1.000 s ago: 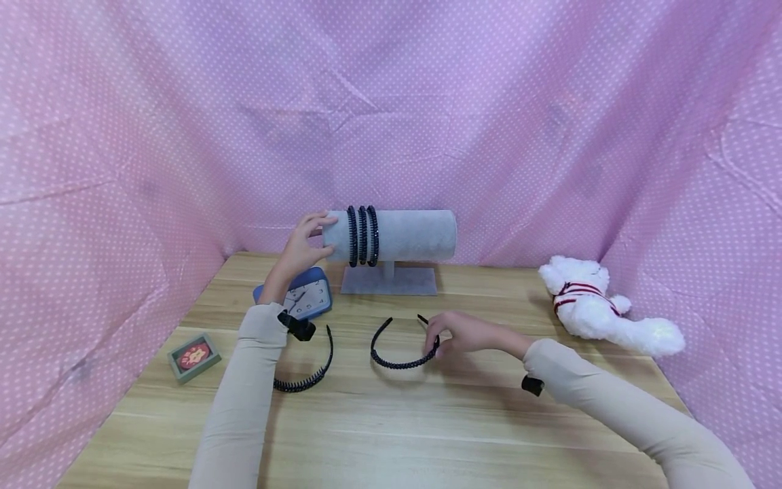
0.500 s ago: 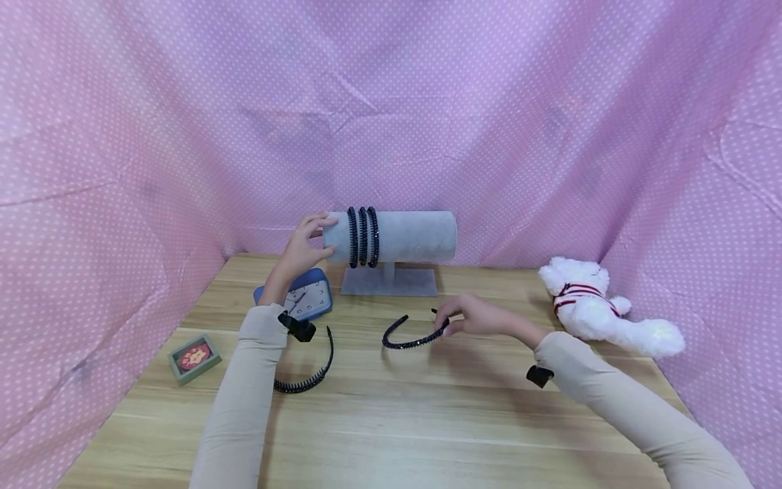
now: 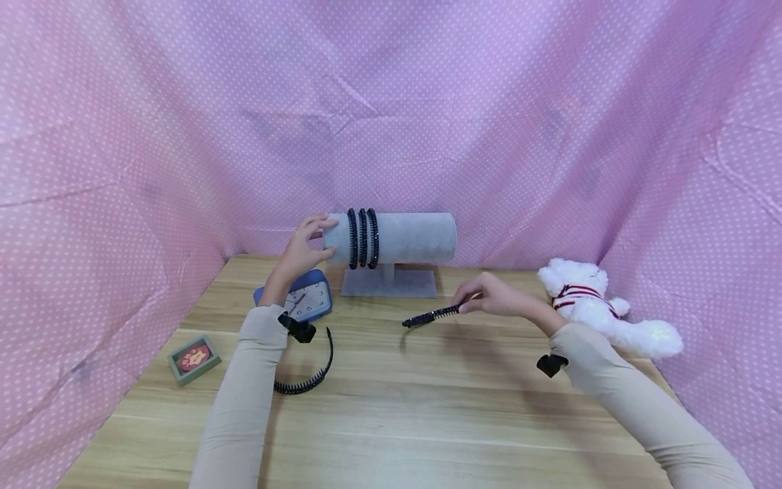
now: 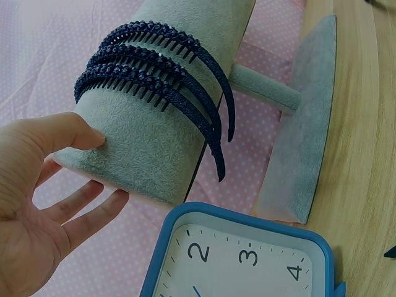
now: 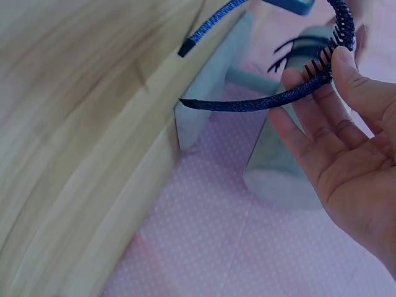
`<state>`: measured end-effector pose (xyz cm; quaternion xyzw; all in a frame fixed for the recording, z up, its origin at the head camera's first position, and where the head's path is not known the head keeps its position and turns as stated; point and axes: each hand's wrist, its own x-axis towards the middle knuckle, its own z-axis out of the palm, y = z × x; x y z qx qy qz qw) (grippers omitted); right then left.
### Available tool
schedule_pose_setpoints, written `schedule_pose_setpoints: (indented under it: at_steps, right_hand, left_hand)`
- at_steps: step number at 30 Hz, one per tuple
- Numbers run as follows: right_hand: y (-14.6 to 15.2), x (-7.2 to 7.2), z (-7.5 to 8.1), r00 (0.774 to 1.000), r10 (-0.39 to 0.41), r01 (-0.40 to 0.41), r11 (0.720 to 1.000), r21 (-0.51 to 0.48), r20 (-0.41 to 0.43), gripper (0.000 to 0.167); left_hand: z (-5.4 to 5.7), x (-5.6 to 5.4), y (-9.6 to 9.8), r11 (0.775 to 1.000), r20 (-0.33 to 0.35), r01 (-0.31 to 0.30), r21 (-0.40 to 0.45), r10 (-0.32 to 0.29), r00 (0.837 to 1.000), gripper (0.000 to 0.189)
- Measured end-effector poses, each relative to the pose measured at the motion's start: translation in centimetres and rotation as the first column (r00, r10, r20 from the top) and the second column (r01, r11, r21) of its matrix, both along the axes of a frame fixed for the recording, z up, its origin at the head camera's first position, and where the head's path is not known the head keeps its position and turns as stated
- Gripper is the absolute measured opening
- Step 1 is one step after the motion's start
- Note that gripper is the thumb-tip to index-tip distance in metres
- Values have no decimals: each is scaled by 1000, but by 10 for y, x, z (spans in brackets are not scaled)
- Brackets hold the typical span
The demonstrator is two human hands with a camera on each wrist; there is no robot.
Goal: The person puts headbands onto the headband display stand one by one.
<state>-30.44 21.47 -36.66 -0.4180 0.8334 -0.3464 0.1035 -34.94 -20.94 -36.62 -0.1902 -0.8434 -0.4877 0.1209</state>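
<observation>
A grey velvet headband display stand [image 3: 418, 238] stands at the back of the table, with three black beaded headbands [image 3: 363, 239] round the left part of its roll. My left hand [image 3: 299, 251] holds the roll's left end, thumb on its side and fingers at its end face [image 4: 117, 193]. In front of the stand, to its right, my right hand [image 3: 497, 296] pinches a black toothed headband [image 3: 431, 316] between thumb and fingers, above the table. Its two ends point away towards the stand in the right wrist view. Another black headband [image 3: 305, 386] lies on the table, partly hidden by my left sleeve.
Below my left hand a blue clock [image 3: 311, 300] leans beside the stand's base [image 3: 412, 282]. A small green frame [image 3: 194, 358] lies at the left, and a white plush toy [image 3: 583, 305] lies at the right. Pink dotted cloth [image 3: 391, 122] hangs behind the wooden table [image 3: 391, 421].
My right hand has lifted the headband off the table, moving it right and towards the stand, and turned it edge-on to the head view. My left hand stays at the roll's end.
</observation>
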Motion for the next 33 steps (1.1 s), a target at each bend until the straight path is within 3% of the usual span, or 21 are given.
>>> schedule_pose_setpoints:
  at_steps: [6,18,33]
  right_hand:
    - [18,-8,7,994,-106,106,994,28,-7,11]
    - [55,-22,17,952,-283,276,958,75,117,20]
    - [81,-31,24,901,-390,388,920,47,189,29]
  left_hand:
    - [0,0,1,1000,-9,-7,-6,7,1000,57]
    - [0,0,1,1000,-10,-4,-4,4,1000,57]
    - [0,0,1,1000,-7,-4,-8,4,1000,58]
